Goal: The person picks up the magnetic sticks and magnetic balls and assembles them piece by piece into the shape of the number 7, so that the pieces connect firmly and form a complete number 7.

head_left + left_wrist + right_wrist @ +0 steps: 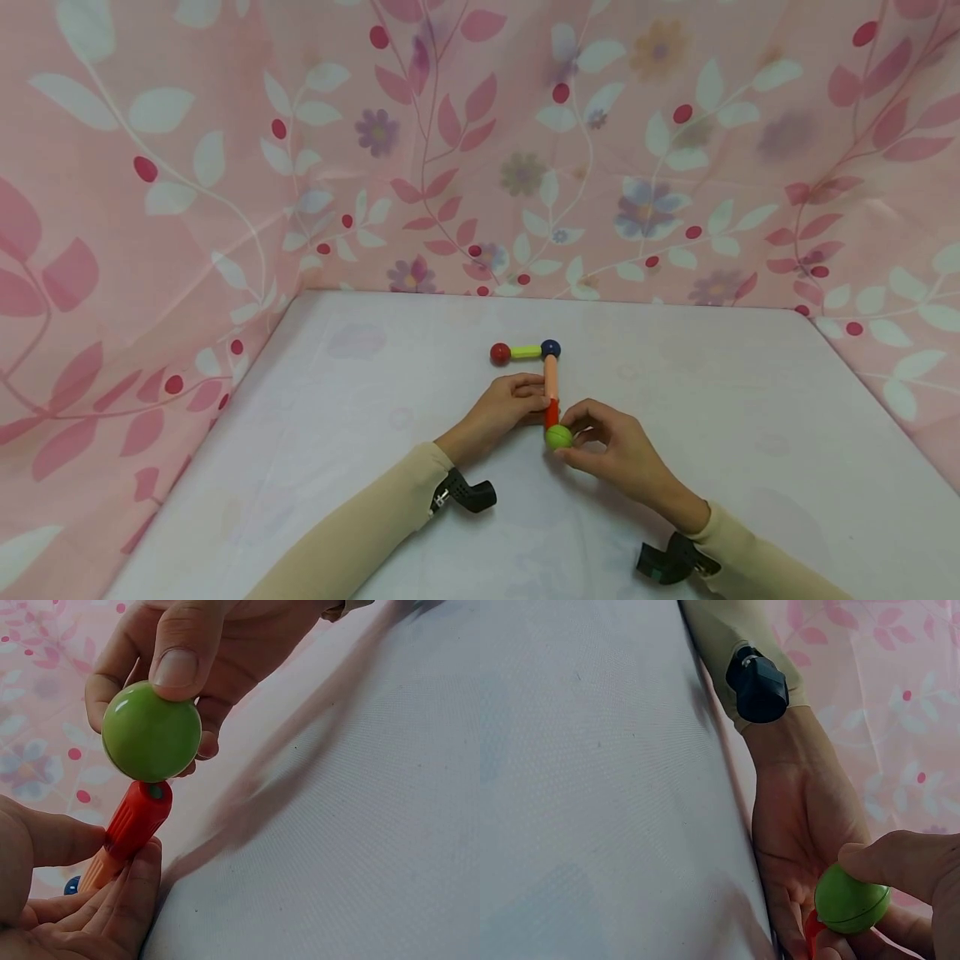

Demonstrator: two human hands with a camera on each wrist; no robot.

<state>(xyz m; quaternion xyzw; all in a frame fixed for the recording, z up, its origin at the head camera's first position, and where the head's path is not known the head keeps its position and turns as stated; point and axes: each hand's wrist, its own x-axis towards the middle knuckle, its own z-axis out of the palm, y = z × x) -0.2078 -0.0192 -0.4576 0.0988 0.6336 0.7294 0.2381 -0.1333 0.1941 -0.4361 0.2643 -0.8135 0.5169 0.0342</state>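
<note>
My left hand (504, 410) pinches a red rod (139, 817) between thumb and fingers. Beyond it, in line, runs an orange rod (551, 377) that leads to a dark blue ball (551, 349). From that ball a yellow-green rod (526, 352) reaches left to a red ball (500, 354), making an L shape on the table. My right hand (617, 446) holds a green ball (151, 731) by thumb and fingertips, right at the near end of the red rod. In the right wrist view the green ball hides most of the red rod.
The pieces lie mid-table on a white cloth-covered table (360, 492). Behind and at the sides hangs a pink floral curtain (480, 150). A black wrist camera (468, 493) sits on the left sleeve, another black camera (675, 560) on the right.
</note>
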